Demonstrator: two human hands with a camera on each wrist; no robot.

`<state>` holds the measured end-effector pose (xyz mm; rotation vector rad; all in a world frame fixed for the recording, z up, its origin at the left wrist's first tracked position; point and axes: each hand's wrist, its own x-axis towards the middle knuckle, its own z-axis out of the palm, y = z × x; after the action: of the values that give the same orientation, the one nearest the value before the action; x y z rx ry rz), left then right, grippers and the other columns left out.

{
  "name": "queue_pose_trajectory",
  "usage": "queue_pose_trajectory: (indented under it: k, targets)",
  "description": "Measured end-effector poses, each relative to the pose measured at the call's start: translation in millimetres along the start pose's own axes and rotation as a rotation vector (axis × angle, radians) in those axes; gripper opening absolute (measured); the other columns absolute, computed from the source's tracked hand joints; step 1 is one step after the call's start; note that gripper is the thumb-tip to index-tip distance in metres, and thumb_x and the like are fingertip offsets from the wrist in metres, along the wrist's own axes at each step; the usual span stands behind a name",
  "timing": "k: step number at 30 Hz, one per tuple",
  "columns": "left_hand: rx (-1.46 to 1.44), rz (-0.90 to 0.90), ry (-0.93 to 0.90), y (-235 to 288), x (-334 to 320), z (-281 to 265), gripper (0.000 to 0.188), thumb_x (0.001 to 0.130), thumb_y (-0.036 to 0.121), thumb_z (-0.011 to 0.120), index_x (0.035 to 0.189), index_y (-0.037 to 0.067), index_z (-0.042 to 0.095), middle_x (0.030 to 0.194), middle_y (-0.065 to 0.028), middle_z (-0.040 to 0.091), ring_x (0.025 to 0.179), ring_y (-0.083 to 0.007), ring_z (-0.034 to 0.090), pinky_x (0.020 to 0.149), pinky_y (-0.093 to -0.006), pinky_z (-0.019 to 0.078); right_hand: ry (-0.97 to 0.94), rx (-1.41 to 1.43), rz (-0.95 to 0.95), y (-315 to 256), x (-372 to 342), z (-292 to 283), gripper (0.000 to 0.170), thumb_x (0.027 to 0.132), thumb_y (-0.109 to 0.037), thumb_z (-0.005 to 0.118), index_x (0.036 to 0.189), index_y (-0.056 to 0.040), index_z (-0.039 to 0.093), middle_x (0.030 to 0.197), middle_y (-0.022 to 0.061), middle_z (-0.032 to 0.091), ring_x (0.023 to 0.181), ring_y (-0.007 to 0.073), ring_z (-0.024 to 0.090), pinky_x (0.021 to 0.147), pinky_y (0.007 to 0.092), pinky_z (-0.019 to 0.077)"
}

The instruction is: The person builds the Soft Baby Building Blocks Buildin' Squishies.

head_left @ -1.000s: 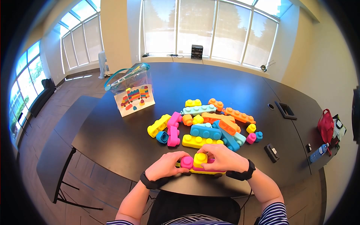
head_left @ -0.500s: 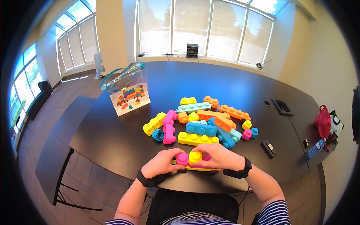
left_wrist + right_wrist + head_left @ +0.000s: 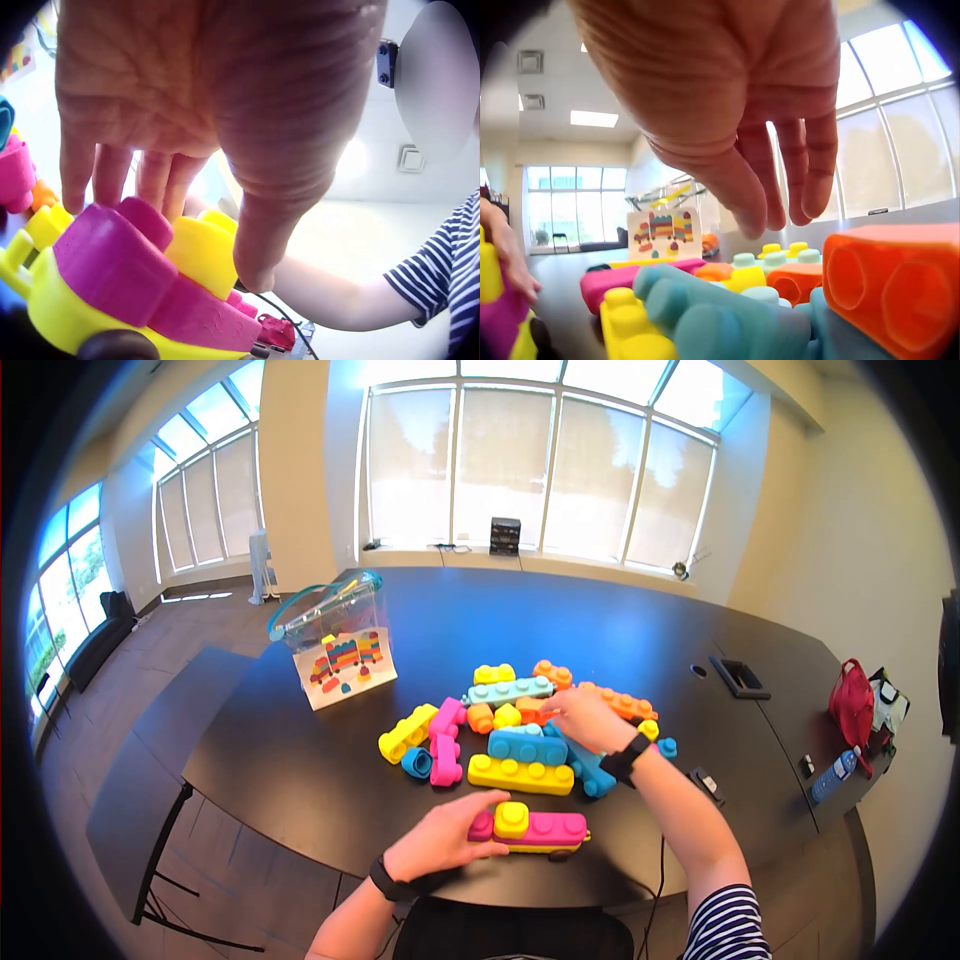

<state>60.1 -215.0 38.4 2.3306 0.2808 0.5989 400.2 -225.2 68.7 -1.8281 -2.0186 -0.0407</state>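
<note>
My left hand (image 3: 440,840) holds the left end of a wheeled block car (image 3: 560,830), thumb on the near side and fingers on the far side. The car has a yellow base and pink blocks, with a square yellow block (image 3: 511,819) on top. Over the block pile reaches my right hand (image 3: 595,720), its fingers hanging loosely and gripping nothing. In the right wrist view, orange (image 3: 892,289), teal (image 3: 720,319) and yellow (image 3: 626,326) blocks lie below and around its fingertips.
Nearest the car lies a long yellow block (image 3: 520,774). Pink blocks (image 3: 446,760) and a dark blue piece (image 3: 416,763) lie left of the pile. A clear container (image 3: 330,615) with a printed picture stands back left. A water bottle (image 3: 835,775) and red bag (image 3: 850,700) are at right.
The right hand has left the yellow block on the car and moved forward over the pile. The left hand stays at the car's left end. The head view has tilted up.
</note>
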Motion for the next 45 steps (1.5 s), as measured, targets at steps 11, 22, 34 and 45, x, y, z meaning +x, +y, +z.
queue_pose_trajectory:
  k: [11, 22, 34, 45]
  targets:
    - [0.046, -0.051, 0.023, -11, -2, 12, 0.058, 0.092, 0.030, 0.082, 0.141, 0.009, 0.059, 0.111, -0.0182, 0.072, 0.105, -0.0390, 0.070, 0.091, -0.0468, 0.0567, -0.435, -0.127, 0.062, 8, 40, 37, 0.051, 0.077, -0.017, 0.089, 0.126, -0.0111, 0.075, 0.112, 0.0163, 0.075, 0.111, 0.0350, 0.070, 0.093, 0.0470, 0.0570]
    - [0.054, -0.063, 0.058, -10, -3, 13, 0.053, 0.091, 0.024, 0.082, 0.136, 0.006, 0.061, 0.110, -0.0192, 0.071, 0.105, -0.0403, 0.069, 0.091, -0.0478, 0.0554, 0.047, 0.198, 0.025, -37, -23, -35, 0.053, 0.079, -0.014, 0.088, 0.128, -0.0048, 0.071, 0.115, 0.0138, 0.074, 0.106, 0.0283, 0.070, 0.094, 0.0390, 0.0579]
    - [0.007, -0.083, 0.053, -9, 0, 13, 0.052, 0.087, 0.019, 0.086, 0.132, 0.004, 0.063, 0.104, -0.0182, 0.072, 0.097, -0.0393, 0.071, 0.085, -0.0440, 0.0565, -0.058, 0.404, 0.061, -91, -151, -38, 0.051, 0.087, -0.013, 0.086, 0.136, -0.0122, 0.073, 0.119, 0.0117, 0.072, 0.099, 0.0290, 0.071, 0.088, 0.0375, 0.0588]
    - [0.012, -0.077, 0.056, -13, -1, 11, 0.054, 0.086, 0.020, 0.086, 0.132, 0.003, 0.063, 0.100, -0.0197, 0.071, 0.095, -0.0406, 0.070, 0.084, -0.0455, 0.0560, -0.018, 0.153, -0.060, -105, -153, -25, 0.048, 0.089, -0.012, 0.080, 0.136, -0.0114, 0.067, 0.122, 0.0120, 0.070, 0.106, 0.0332, 0.070, 0.089, 0.0419, 0.0594]
